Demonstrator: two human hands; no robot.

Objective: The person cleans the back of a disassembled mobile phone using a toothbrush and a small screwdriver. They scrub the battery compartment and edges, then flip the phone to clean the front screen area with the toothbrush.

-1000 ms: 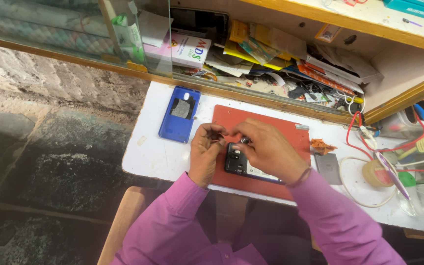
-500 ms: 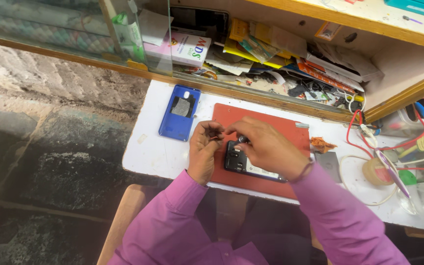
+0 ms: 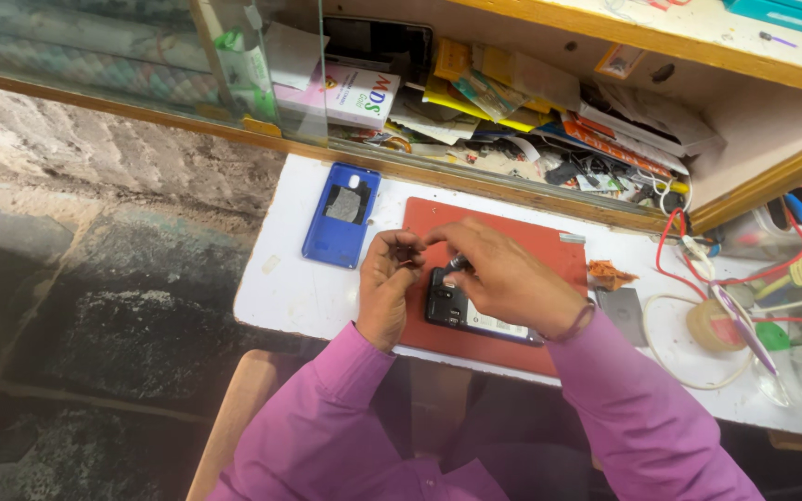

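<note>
An opened black phone (image 3: 464, 316) lies on a red work mat (image 3: 512, 243) on the white bench. My right hand (image 3: 503, 275) is closed around a small dark tool, a screwdriver by the look of it, whose tip (image 3: 458, 264) points at the phone's top left corner. My left hand (image 3: 389, 283) sits beside that corner, fingers curled, pinching something small that I cannot make out. A blue phone back cover (image 3: 342, 214) lies to the left of the mat.
A shelf behind glass (image 3: 531, 130) holds boxes, papers and cables. At the right are red wires (image 3: 744, 278), a tape roll (image 3: 712, 325), tweezers (image 3: 744, 339) and a grey square plate (image 3: 624, 314). An orange scrap (image 3: 608, 275) lies by the mat.
Both hands stay over the phone's top corner with only slight shifts. The view has barely moved.
</note>
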